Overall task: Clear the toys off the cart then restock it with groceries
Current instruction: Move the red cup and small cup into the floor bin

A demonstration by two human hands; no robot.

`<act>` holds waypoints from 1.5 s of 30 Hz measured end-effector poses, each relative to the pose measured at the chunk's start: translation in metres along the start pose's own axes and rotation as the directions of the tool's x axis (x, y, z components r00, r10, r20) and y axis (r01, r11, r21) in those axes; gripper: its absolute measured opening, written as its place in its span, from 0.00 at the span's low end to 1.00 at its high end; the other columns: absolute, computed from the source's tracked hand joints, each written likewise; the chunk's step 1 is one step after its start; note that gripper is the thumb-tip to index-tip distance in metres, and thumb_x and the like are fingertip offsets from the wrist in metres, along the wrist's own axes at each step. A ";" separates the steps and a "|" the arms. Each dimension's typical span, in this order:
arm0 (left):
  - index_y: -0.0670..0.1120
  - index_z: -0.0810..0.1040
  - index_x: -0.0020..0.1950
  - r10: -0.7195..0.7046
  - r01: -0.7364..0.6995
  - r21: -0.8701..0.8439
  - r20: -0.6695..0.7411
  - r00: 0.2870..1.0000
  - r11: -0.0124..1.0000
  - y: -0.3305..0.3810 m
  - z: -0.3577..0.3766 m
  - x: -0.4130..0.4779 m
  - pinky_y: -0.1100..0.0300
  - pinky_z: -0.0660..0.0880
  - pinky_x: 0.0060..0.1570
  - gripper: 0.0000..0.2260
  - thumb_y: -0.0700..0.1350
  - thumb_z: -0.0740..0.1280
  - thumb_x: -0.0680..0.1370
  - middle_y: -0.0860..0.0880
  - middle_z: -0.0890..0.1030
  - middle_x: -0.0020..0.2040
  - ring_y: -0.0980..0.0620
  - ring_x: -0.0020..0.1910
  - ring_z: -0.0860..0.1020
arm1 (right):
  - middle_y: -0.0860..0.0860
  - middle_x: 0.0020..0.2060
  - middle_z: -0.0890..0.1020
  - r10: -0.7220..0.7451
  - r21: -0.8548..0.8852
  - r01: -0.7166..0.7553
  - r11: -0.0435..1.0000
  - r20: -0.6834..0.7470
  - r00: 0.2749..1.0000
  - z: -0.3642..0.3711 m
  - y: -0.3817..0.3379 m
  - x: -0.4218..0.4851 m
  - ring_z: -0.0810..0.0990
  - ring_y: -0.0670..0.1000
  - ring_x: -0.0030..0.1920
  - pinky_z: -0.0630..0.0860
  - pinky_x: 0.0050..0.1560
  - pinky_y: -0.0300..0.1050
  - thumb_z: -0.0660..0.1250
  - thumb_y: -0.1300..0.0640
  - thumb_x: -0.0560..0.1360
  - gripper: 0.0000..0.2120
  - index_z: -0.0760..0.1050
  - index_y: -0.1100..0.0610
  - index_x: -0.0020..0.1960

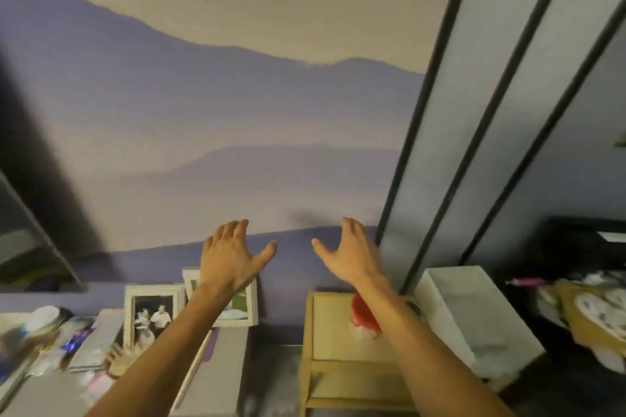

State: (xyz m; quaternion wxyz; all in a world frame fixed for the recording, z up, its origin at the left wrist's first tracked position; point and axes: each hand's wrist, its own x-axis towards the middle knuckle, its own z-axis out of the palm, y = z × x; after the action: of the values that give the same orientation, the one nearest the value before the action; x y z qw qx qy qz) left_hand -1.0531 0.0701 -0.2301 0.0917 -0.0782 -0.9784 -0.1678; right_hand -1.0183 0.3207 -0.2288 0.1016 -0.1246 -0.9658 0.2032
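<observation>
Left hand (230, 257), right hand (352, 254) splayed; stand (325, 325) seemingly wooden.

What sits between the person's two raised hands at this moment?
Nothing: in the head view, only the purple mountain-mural wall shows behind the gap between the open left hand and open right hand.

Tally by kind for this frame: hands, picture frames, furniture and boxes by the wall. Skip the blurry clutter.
Hands: 2, left hand and right hand, both empty, fingers spread
Picture frames: 2, one partly behind the left forearm
Wooden table: 1
White box: 1
Red object: 1, partly behind the right forearm
Total: 7
</observation>
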 end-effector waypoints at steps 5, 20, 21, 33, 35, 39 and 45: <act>0.47 0.70 0.80 0.156 -0.154 -0.027 0.128 0.979 0.988 0.064 0.054 0.005 0.41 0.71 0.73 0.48 0.81 0.50 0.74 0.44 0.75 0.77 0.41 0.75 0.73 | 0.58 0.79 0.68 0.210 -0.043 -0.212 0.976 -0.039 0.977 -0.011 0.087 -0.027 0.67 0.60 0.78 0.70 0.74 0.56 0.65 0.27 0.76 0.48 0.62 0.59 0.81; 0.49 0.67 0.82 0.086 -0.097 0.009 0.391 0.916 0.995 0.192 0.199 0.010 0.42 0.68 0.75 0.52 0.84 0.52 0.71 0.46 0.72 0.79 0.42 0.77 0.71 | 0.52 0.68 0.76 0.403 0.048 -0.415 0.908 0.163 0.901 0.034 0.298 -0.015 0.75 0.57 0.68 0.75 0.63 0.55 0.65 0.29 0.74 0.39 0.69 0.55 0.75; 0.49 0.66 0.82 0.056 -0.071 0.023 0.414 0.908 0.997 0.197 0.212 0.011 0.42 0.68 0.75 0.53 0.85 0.51 0.71 0.47 0.71 0.79 0.42 0.76 0.71 | 0.52 0.70 0.75 0.389 0.037 -0.403 0.914 0.194 0.900 0.041 0.309 -0.009 0.75 0.57 0.70 0.75 0.65 0.55 0.65 0.28 0.74 0.41 0.67 0.56 0.76; 0.46 0.56 0.84 -0.194 0.181 0.079 0.555 0.809 0.980 0.229 0.364 0.003 0.40 0.70 0.72 0.64 0.89 0.56 0.60 0.45 0.63 0.82 0.40 0.77 0.69 | 0.54 0.84 0.58 0.293 -0.117 -0.269 0.956 0.416 0.861 0.169 0.396 0.019 0.69 0.58 0.77 0.76 0.69 0.53 0.65 0.26 0.75 0.53 0.49 0.57 0.85; 0.47 0.52 0.84 -0.215 0.203 0.084 0.551 0.806 0.976 0.229 0.390 0.003 0.38 0.70 0.73 0.69 0.90 0.57 0.56 0.44 0.59 0.84 0.40 0.78 0.67 | 0.54 0.85 0.57 0.297 -0.115 -0.275 0.955 0.412 0.861 0.184 0.407 0.023 0.69 0.59 0.78 0.77 0.68 0.53 0.66 0.26 0.74 0.54 0.48 0.56 0.86; 0.45 0.44 0.85 -0.222 0.205 0.094 0.556 0.801 0.974 0.232 0.428 0.003 0.36 0.67 0.76 0.74 0.88 0.63 0.54 0.42 0.52 0.86 0.38 0.82 0.62 | 0.53 0.83 0.60 0.299 -0.105 -0.282 0.954 0.433 0.850 0.205 0.424 0.032 0.71 0.58 0.76 0.79 0.65 0.53 0.68 0.26 0.73 0.56 0.48 0.56 0.85; 0.43 0.46 0.85 -0.237 0.215 0.104 0.517 0.822 0.971 0.235 0.450 0.000 0.36 0.72 0.71 0.73 0.79 0.77 0.54 0.42 0.61 0.81 0.38 0.78 0.65 | 0.51 0.74 0.73 0.306 -0.080 -0.303 0.950 0.442 0.843 0.217 0.433 0.037 0.78 0.53 0.67 0.81 0.58 0.47 0.73 0.32 0.73 0.47 0.58 0.54 0.81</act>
State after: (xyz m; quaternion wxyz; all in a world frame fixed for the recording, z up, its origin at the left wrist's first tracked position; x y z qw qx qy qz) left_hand -1.0786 0.4429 -0.5740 -0.1985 -0.0026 -0.9715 -0.1297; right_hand -1.0211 0.6354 -0.5992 -0.1579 -0.2263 -0.9317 0.2363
